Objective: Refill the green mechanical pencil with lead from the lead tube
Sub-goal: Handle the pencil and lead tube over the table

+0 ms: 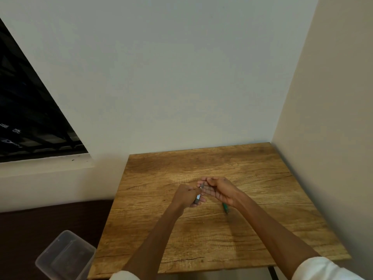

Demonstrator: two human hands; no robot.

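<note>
With our left hand [186, 196] gripping the lead tube [198, 197] and our right hand [217, 188] pinching its top, we should uncap gently, the pencil [225, 208] waiting on the bench [262, 168]

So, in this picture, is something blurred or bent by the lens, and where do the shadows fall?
Head view: the wide lens bends the window and the wall corner; the lead tube in the left hand and the green pencil under the right hand look soft, small detail unreadable; soft arm shadows fall on the wooden table; no strong glare.
</note>
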